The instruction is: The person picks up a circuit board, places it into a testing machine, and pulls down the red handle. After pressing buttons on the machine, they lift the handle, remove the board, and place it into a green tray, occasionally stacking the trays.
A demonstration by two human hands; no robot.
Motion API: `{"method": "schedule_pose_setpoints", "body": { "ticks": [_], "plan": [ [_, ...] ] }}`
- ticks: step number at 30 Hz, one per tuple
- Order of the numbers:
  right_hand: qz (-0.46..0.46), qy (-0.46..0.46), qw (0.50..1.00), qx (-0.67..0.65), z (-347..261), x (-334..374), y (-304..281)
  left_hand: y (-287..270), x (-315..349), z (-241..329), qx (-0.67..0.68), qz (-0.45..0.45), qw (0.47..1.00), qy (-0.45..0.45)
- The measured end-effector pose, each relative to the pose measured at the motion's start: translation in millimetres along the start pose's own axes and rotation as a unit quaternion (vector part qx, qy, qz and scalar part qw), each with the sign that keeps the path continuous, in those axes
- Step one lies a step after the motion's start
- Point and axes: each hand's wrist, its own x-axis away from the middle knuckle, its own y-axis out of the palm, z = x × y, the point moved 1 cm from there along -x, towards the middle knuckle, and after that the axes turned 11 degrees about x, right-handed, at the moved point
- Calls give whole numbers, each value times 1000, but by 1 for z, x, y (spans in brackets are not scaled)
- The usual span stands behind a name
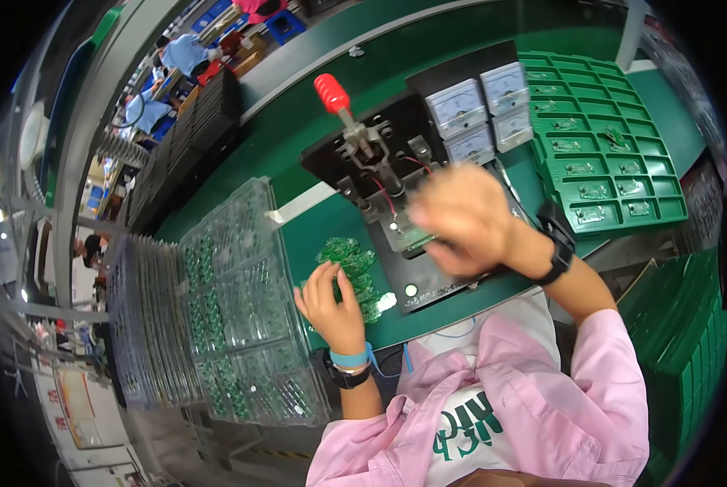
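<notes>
My left hand [332,313] rests beside a loose pile of small green circuit boards [352,266] on the green tabletop. Its fingers are stretched out and apart, and none of them closes on a board. Smeared by motion, my right hand [466,219] is over the front of a black test fixture [428,284], so its fingers and anything in them cannot be made out. A toggle clamp with a red handle [332,93] stands upright on the fixture, with thin red wires running down. Under the clamp, a green circuit board [412,239] shows partly, next to the right hand.
Analog panel meters [456,109] stand behind the fixture. To the right is a green compartment tray [584,195] holding boards; more green trays [672,341] are stacked below. Clear plastic trays [248,312] with boards stand at left. People in blue [183,53] work far off.
</notes>
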Motion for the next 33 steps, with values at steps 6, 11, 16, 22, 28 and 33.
{"method": "schedule_pose_setpoints", "body": {
  "ticks": [6,11,16,22,28,33],
  "plan": [
    [-400,83,910,69,-39,51,-6,0,-20,-19,34,-93,992,79],
    [-452,37,881,132,-40,33,-1,-3,-18,-17,105,-88,988,78],
    [-470,-1,875,118,-39,35,-5,-4,-22,26,157,-58,958,231],
    [-241,146,958,62,-29,41,-64,37,-19,85,79,-112,948,288],
    [-192,356,880,247,56,87,-156,50,-13,97,103,-162,948,255],
    [-133,386,826,388,165,154,-216,46,-20,103,99,-173,947,251]
  ]
}}
